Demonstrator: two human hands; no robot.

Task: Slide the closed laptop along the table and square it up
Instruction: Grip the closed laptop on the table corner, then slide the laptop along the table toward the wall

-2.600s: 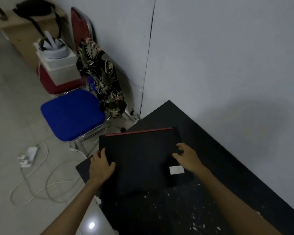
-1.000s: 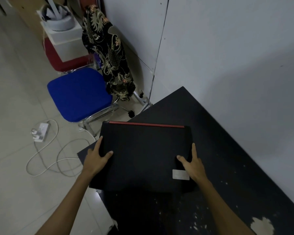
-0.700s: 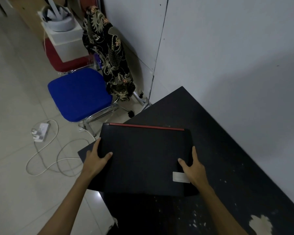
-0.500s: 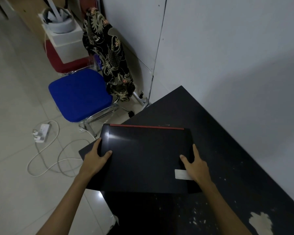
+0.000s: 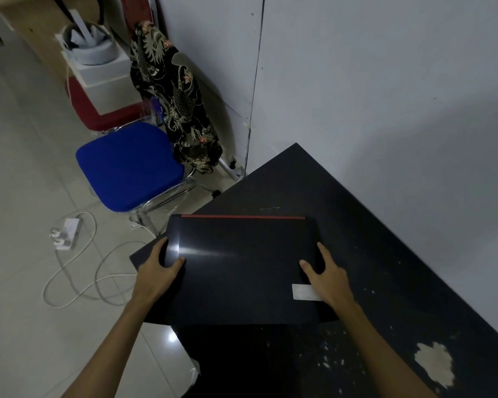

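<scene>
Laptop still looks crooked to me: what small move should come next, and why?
Probably turn the laptop clockwise while easing it rightward. Its red edge sits skewed to the table edges, and its left part overhangs the floor. Left hand and right hand grip its sides.

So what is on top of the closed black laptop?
Both hands, left and right, grip the closed black laptop, partly covering a white sticker. Whatever lies beneath the palms is hidden.

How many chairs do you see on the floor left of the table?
2. A blue chair stands just past the table corner. A red chair sits behind it, stacked with a white box. More may be out of frame.
</scene>
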